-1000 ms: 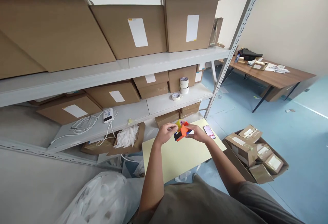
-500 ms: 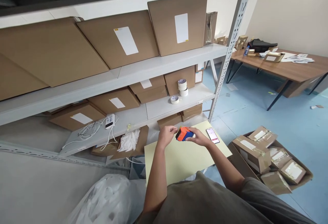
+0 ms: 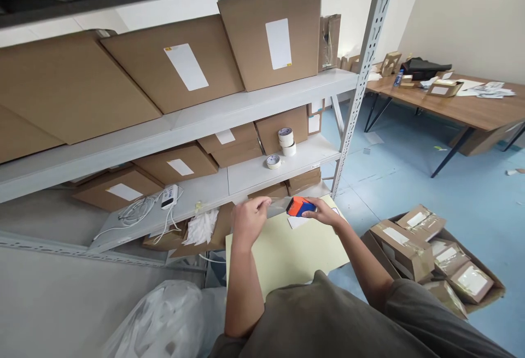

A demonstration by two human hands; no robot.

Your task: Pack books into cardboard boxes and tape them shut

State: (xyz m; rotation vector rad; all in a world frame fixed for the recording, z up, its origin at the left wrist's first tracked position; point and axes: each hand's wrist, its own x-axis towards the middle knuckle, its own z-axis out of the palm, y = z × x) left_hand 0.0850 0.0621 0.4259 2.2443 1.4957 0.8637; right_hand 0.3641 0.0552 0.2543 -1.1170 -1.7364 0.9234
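My right hand point(image 3: 324, 213) is wrapped round an orange and blue tape dispenser point(image 3: 301, 206), held above a pale yellow board point(image 3: 287, 254). My left hand point(image 3: 251, 217) is closed in a pinch to the left of it. Between the two, a strip of clear tape point(image 3: 279, 203) stretches from the dispenser to my left fingertips. Under the dispenser a white paper point(image 3: 298, 222) lies on the board, partly covered. The phone beside my right wrist is mostly hidden, with only an edge showing.
Shelves ahead hold large cartons point(image 3: 273, 35) and tape rolls point(image 3: 286, 138). A power strip point(image 3: 169, 196) and cables lie on the left. At right on the floor stands an open carton of small boxes point(image 3: 406, 248). A plastic bag point(image 3: 159, 320) sits lower left; a wooden table point(image 3: 471, 109) stands behind.
My left hand has moved left, away from the dispenser, drawing out clear tape. The dispenser has shifted slightly right and up, uncovering the white paper. The view has turned a little.
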